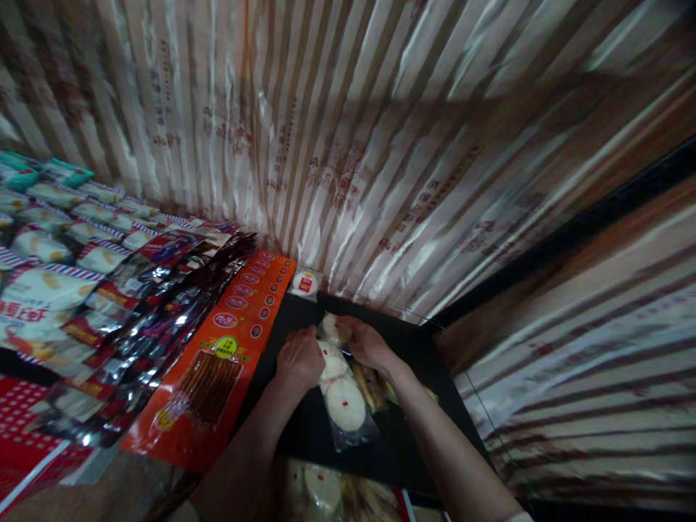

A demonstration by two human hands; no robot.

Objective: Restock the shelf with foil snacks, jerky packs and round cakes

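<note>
A row of round, flat white pieces in clear plastic packets [346, 404] lies overlapped on a black surface, each with a small red mark. At its far end, my right hand [365, 342] is closed with its fingers on the topmost packet [331, 330]. My left hand [301, 357] is curled closed at the left edge of that same packet; its fingertips are partly hidden. Beside the row, under my right wrist, lies a clear packet with brownish-yellow contents [370, 386]. What these white pieces are, I cannot tell.
An orange snack package [217, 362] with brown sticks lies to the left. Beyond it stand rows of dark shiny packets [179, 308] and white snack bags [48, 290]. A small white round packet [305, 284] sits by the striped plastic sheeting [337, 159]. More packets [323, 489] show below.
</note>
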